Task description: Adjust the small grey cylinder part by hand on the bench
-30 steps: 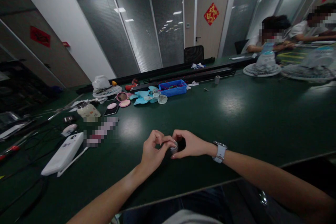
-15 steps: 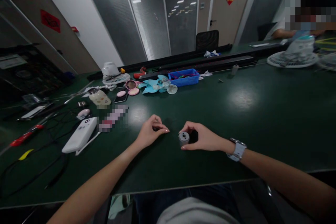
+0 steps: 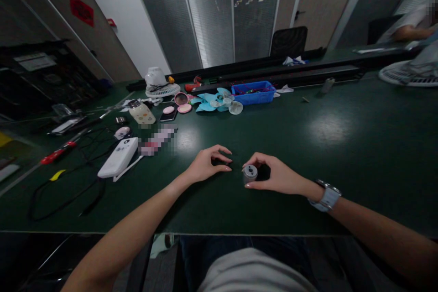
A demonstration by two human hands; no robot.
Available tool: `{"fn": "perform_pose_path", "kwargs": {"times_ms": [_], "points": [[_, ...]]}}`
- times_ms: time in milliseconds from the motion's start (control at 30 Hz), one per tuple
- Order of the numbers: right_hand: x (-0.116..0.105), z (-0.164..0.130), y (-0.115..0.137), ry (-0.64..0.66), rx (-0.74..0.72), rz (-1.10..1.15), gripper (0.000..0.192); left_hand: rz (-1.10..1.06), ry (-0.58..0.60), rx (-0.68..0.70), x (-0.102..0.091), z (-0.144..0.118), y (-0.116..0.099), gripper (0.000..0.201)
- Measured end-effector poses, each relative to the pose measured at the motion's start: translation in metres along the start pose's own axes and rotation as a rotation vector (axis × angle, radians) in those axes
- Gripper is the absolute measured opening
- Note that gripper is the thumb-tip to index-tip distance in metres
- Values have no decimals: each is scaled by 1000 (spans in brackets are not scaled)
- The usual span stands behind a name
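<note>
Left hand (image 3: 205,165), moved leftward off metal cylinder (image 3: 251,173), is being held spread; cylinder is being pinched upright by right hand (image 3: 284,175).

Both forearms, the left (image 3: 142,219) and the right (image 3: 379,230), are bare from the wrist to where the lower corners of the frame cut them off. The left hand (image 3: 207,164) and the right hand (image 3: 277,175) are ungloved, with slender fingers (image 3: 222,169) and smooth nails. A wristwatch (image 3: 329,198) circles the right wrist, right of centre: a broad, pale grey-blue strap and a dark case with a shiny, silvery edge. At bottom centre shows a light grey top (image 3: 255,271), softly creased; above it, dark blue trousers (image 3: 200,248), partly in shadow.
</note>
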State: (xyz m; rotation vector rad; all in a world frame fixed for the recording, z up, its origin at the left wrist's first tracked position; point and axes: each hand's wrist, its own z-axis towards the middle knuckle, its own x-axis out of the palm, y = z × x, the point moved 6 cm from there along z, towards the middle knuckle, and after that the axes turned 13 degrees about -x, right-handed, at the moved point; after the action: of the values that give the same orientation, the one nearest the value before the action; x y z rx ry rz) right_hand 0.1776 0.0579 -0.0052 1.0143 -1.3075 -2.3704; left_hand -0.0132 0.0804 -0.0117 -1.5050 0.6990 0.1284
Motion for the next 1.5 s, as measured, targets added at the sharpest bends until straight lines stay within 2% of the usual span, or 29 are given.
{"fn": "perform_pose_path", "kwargs": {"times_ms": [133, 400, 500, 600, 767, 933, 1067, 1167, 1400, 1500], "points": [[2, -2, 1, -11, -5, 5, 38, -38, -14, -8, 3, -2, -3, 37], [5, -5, 5, -26, 16, -61, 31, -287, -288, 111, 17, -18, -29, 29], [6, -5, 4, -4, 52, -99, 27, -390, -276, 156, 28, -27, -43, 29], [8, -5, 0, 44, 90, -85, 25, -368, -241, 151, 37, -30, -53, 24], [9, -5, -13, 97, 116, -87, 21, -380, -234, 199, 39, -28, -59, 24], [7, 0, -23, 141, 86, -86, 19, -287, -208, 307, 36, -24, -65, 22], [4, 5, -32, 187, 106, -97, 22, -241, -173, 309, 34, -17, -63, 20], [4, 13, -37, 211, 105, -68, 23, -229, -198, 311, 28, -12, -61, 20], [5, 58, -44, 236, 104, -21, 23, -366, -249, 209, -1, -1, -43, 22], [8, 85, -48, 253, 72, -27, 22, -342, -322, 169, -19, 4, -31, 22]]}}
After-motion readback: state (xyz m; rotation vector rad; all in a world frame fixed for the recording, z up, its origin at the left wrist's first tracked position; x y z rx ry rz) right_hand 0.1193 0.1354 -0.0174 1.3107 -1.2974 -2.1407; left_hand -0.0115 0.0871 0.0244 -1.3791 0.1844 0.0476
